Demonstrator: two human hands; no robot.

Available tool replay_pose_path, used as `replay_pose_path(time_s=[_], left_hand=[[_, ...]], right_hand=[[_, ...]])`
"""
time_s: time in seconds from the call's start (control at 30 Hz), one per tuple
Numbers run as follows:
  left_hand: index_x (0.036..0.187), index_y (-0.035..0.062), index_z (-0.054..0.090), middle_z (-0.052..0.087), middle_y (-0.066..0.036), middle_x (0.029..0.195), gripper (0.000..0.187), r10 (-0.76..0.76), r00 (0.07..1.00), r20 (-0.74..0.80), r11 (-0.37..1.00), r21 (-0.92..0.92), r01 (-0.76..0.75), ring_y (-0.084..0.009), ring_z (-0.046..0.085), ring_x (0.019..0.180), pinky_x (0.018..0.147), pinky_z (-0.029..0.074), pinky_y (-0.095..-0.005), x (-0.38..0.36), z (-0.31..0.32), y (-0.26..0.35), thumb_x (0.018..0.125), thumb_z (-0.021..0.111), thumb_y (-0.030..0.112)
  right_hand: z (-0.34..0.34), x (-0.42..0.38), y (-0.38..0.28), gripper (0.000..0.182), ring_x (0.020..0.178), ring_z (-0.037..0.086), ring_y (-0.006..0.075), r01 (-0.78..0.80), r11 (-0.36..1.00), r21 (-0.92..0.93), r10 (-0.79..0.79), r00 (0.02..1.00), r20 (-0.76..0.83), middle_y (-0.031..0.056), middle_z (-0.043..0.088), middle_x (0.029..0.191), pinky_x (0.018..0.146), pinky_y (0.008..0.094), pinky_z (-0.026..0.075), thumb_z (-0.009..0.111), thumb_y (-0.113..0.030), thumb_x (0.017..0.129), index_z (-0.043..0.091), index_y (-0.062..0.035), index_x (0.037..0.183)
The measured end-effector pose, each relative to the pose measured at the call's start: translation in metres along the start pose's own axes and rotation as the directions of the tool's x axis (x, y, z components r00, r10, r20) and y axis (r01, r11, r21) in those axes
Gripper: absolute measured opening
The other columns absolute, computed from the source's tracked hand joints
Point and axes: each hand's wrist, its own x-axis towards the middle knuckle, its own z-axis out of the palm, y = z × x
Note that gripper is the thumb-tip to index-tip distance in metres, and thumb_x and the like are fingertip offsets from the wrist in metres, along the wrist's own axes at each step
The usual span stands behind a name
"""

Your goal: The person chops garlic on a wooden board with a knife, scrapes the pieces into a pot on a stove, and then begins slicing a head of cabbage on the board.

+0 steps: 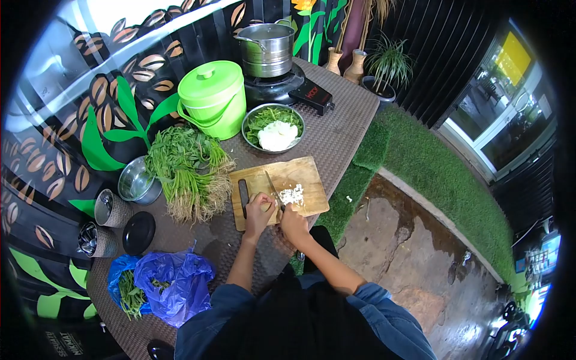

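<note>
A wooden cutting board (309, 171) lies near the table's edge with small chopped white pieces (291, 195) on it. My right hand (294, 225) is closed round the handle of a knife (273, 186), its blade pointing away over the board. Just left of the blade, my left hand (260, 211) has its fingers pinched together on the board; what they hold is too small to name. A dark flat strip (243, 193) lies along the board's left side. Behind the board, a metal bowl (246, 133) holds green leaves (270, 117) and a white food item (278, 136).
Leafy greens with roots (189, 171) lie left of the board. Behind stand a green lidded bucket (213, 99) and a pot (268, 51) on a stove (270, 90). Further left are a metal bowl (139, 181), utensil holders (114, 210) and plastic bags (174, 285).
</note>
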Motion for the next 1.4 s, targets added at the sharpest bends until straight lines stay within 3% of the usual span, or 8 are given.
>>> replay_pose_path(time_s=[0.37, 0.57, 0.63, 0.83, 0.9, 1.07, 1.23, 1.4], left_hand=[[0.082, 0.0006, 0.058, 0.06, -0.012, 0.083, 0.016, -0.027, 1.0, -0.016, 1.0, 0.006, 0.027, -0.0237, 0.066, 0.079, 0.071, 0.052, -0.0321, 0.001, 0.0, -0.001, 0.076, 0.073, 0.002], [0.081, 0.0015, 0.058, 0.061, -0.011, 0.083, 0.016, -0.015, 1.0, -0.012, 0.999, 0.036, 0.015, -0.0241, 0.067, 0.077, 0.07, 0.053, -0.0319, 0.001, 0.001, -0.007, 0.076, 0.073, 0.002], [0.082, 0.0016, 0.059, 0.061, -0.011, 0.083, 0.016, -0.016, 1.0, -0.01, 0.999, 0.043, 0.017, -0.0237, 0.066, 0.078, 0.071, 0.052, -0.0318, 0.0, 0.001, -0.005, 0.075, 0.073, 0.002], [0.086, 0.0023, 0.062, 0.062, -0.011, 0.086, 0.017, 0.028, 0.994, 0.106, 1.0, -0.013, -0.027, -0.0214, 0.065, 0.082, 0.075, 0.052, -0.0301, 0.006, -0.011, -0.001, 0.074, 0.072, -0.002], [0.087, 0.0023, 0.062, 0.062, -0.011, 0.087, 0.017, 0.021, 0.99, 0.137, 0.999, -0.032, -0.017, -0.0208, 0.065, 0.083, 0.077, 0.052, -0.0294, 0.005, -0.011, -0.007, 0.074, 0.072, -0.003], [0.087, -0.001, 0.059, 0.063, -0.011, 0.091, 0.015, -0.111, 0.988, 0.106, 0.992, -0.05, 0.117, -0.0184, 0.065, 0.083, 0.077, 0.051, -0.0283, 0.006, -0.009, -0.002, 0.078, 0.07, -0.003], [0.087, -0.0013, 0.058, 0.062, -0.011, 0.089, 0.015, -0.086, 0.993, 0.076, 0.995, -0.034, 0.088, -0.0191, 0.065, 0.082, 0.076, 0.051, -0.0292, 0.004, -0.005, -0.006, 0.079, 0.071, 0.0], [0.086, -0.0008, 0.057, 0.06, -0.012, 0.086, 0.015, -0.036, 0.998, 0.043, 0.998, 0.051, 0.034, -0.0219, 0.065, 0.082, 0.076, 0.052, -0.0308, 0.003, -0.004, 0.001, 0.081, 0.071, 0.003]], right_hand=[[0.0, 0.002, -0.001, 0.042, 0.077, 0.066, 0.0441, 0.057, 0.998, 0.026, -0.057, 0.998, -0.02, 0.0286, 0.064, 0.079, 0.069, 0.0503, 0.054, 0.045, -0.034, 0.096, 0.044, 0.0058, 0.106], [0.015, -0.001, -0.002, 0.04, 0.08, 0.066, 0.0448, -0.051, 0.998, 0.042, 0.052, 0.999, -0.016, 0.0296, 0.065, 0.083, 0.071, 0.0506, 0.053, 0.046, -0.035, 0.095, 0.046, 0.0041, 0.107], [0.009, 0.009, -0.001, 0.042, 0.073, 0.068, 0.0405, 0.03, 1.0, -0.007, -0.031, 0.998, -0.045, 0.0264, 0.066, 0.078, 0.063, 0.047, 0.055, 0.046, -0.035, 0.095, 0.044, 0.0042, 0.111], [-0.017, 0.002, 0.001, 0.042, 0.089, 0.063, 0.0466, -0.04, 0.997, 0.067, 0.031, 0.993, 0.118, 0.0314, 0.064, 0.092, 0.08, 0.0536, 0.049, 0.043, -0.035, 0.096, 0.045, 0.0045, 0.108], [-0.009, -0.005, 0.004, 0.042, 0.084, 0.067, 0.041, 0.009, 1.0, -0.001, -0.009, 0.999, 0.045, 0.0277, 0.066, 0.086, 0.072, 0.0495, 0.054, 0.044, -0.036, 0.096, 0.046, 0.0038, 0.107], [0.012, 0.001, 0.003, 0.041, 0.081, 0.066, 0.0426, 0.001, 1.0, -0.016, -0.001, 1.0, -0.002, 0.0278, 0.065, 0.083, 0.07, 0.0503, 0.054, 0.045, -0.035, 0.095, 0.045, 0.0035, 0.108], [-0.006, 0.006, 0.003, 0.041, 0.081, 0.065, 0.0452, 0.007, 1.0, 0.025, -0.009, 0.997, 0.083, 0.0293, 0.065, 0.084, 0.072, 0.0515, 0.053, 0.045, -0.036, 0.095, 0.044, 0.0034, 0.108], [0.008, -0.001, -0.003, 0.036, 0.081, 0.068, 0.0408, 0.003, 1.0, -0.026, -0.003, 1.0, 0.0, 0.03, 0.065, 0.086, 0.067, 0.0473, 0.056, 0.044, -0.03, 0.094, 0.044, 0.0029, 0.108]])
